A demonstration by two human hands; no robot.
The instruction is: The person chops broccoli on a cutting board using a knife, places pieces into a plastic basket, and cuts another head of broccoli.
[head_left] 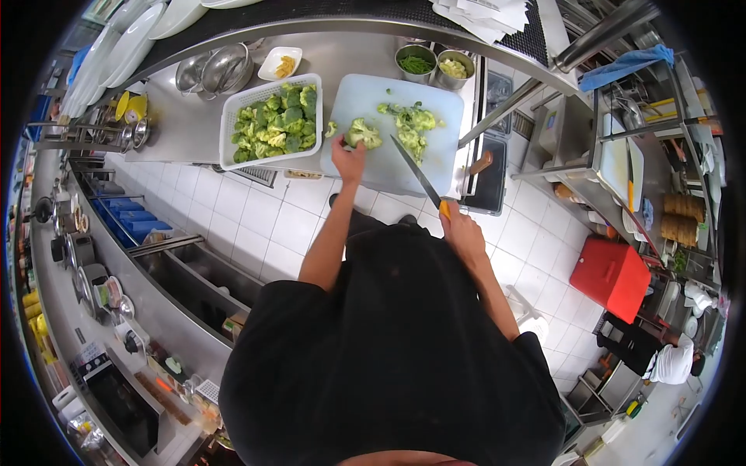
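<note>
My left hand (349,158) has its fingers closed on a head of broccoli (363,134) at the left part of a pale cutting board (373,92). In my right hand (461,225) is the yellow handle of a kitchen knife (417,172). Its long blade slants up and left over the board, the tip close to cut broccoli pieces (412,124) that lie loose on the right side. A small floret (331,129) sits at the board's left edge. Left of the board, a white perforated basket (226,147) holds many broccoli florets (272,124).
Behind the board stand two metal containers, one with chopped greens (416,64), one with pale pieces (452,68). A white dish (280,64) and metal bowls (225,71) are behind the basket. A metal shelf (334,33) crosses overhead. Another person (670,361) is far right.
</note>
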